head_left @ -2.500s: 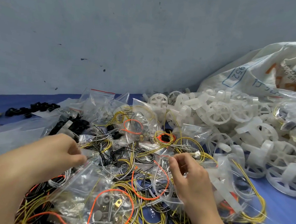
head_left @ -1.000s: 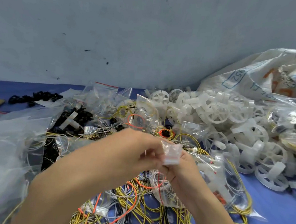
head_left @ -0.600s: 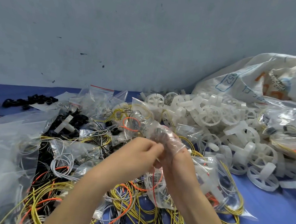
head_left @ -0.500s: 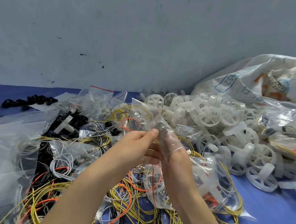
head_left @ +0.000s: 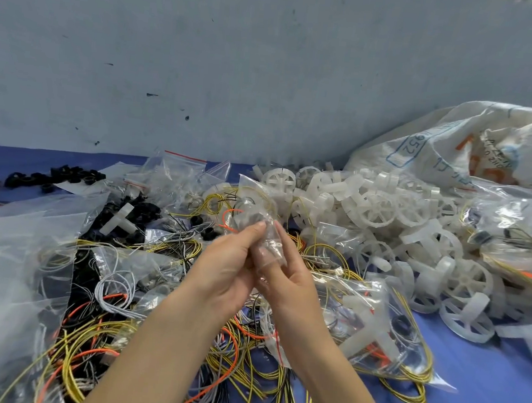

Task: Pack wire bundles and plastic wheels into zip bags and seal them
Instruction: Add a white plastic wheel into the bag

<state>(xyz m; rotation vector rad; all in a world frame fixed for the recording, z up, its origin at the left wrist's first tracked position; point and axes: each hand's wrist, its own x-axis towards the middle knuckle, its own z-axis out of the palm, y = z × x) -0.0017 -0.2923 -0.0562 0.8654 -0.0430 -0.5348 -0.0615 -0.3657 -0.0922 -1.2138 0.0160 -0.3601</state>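
Observation:
My left hand and my right hand meet above the pile and together hold a small clear zip bag between their fingertips. My right fingers sit inside or behind the thin plastic. The bag looks empty. Below the hands lies a tangle of yellow, orange, black and white wire bundles. A heap of white plastic wheels spreads to the right. A filled zip bag with wheels and wires lies just right of my right wrist.
A large clear bag lies at the left. Black plastic parts sit at the back left, with empty red-striped zip bags behind the wires. A big white woven sack leans on the grey wall. Blue table cloth shows at the right front.
Both hands left the pile, came together and lifted a small clear bag. Since half a second ago the fingers have worked a little higher on the bag.

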